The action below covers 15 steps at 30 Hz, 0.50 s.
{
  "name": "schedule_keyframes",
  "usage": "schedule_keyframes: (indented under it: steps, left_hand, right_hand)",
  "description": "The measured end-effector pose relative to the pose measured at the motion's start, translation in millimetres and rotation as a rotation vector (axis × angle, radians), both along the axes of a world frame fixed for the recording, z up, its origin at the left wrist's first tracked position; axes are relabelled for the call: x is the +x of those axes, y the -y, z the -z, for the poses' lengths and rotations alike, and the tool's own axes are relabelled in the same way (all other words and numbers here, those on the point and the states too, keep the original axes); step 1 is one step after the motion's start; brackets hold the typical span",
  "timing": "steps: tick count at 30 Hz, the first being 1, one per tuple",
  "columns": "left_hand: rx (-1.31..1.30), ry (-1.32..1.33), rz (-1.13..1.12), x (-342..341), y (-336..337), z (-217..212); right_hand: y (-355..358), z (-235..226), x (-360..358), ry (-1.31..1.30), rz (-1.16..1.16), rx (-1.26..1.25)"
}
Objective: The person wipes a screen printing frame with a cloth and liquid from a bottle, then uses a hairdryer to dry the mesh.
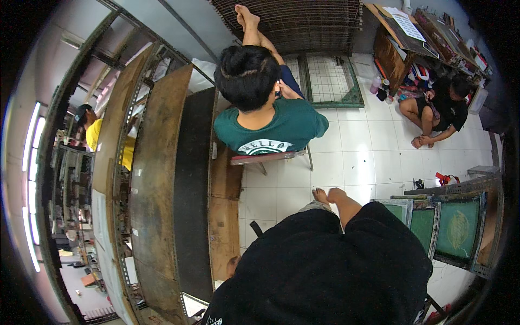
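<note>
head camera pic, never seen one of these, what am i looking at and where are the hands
This is one picture from a wide fisheye camera worn on a person's head, looking down; that is why straight edges bend near the rim. No machine is involved. The big black shape at the bottom is the wearer's own shirt, with a bare foot beyond it on the white tiled floor. The wearer's hands are not in view, so nothing can be said about what they hold. To the left runs a long worn wooden table. Ahead, a person in a green shirt sits on a chair. At right, another person sits on the floor, and green framed screens lean nearby.
</note>
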<state>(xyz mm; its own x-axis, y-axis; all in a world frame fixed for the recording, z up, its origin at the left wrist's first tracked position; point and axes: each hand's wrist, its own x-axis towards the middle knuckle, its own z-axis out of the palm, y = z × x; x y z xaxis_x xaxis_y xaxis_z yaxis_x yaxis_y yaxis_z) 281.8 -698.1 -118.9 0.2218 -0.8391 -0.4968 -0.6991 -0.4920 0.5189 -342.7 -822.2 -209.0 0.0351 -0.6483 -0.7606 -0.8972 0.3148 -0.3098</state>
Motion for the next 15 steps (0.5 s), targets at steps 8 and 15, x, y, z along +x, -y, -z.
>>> schedule_keyframes:
  steps: [8,15]
  left_hand:
    - [0.047,-0.194,0.015,-98,52,-61]
    - [-0.039,-0.22,-0.232,-24,-68,54]
  right_hand:
    - [-13,-32,-37,-0.132,-0.037,0.079]
    - [89,-41,63,-0.02,-0.308,-0.052]
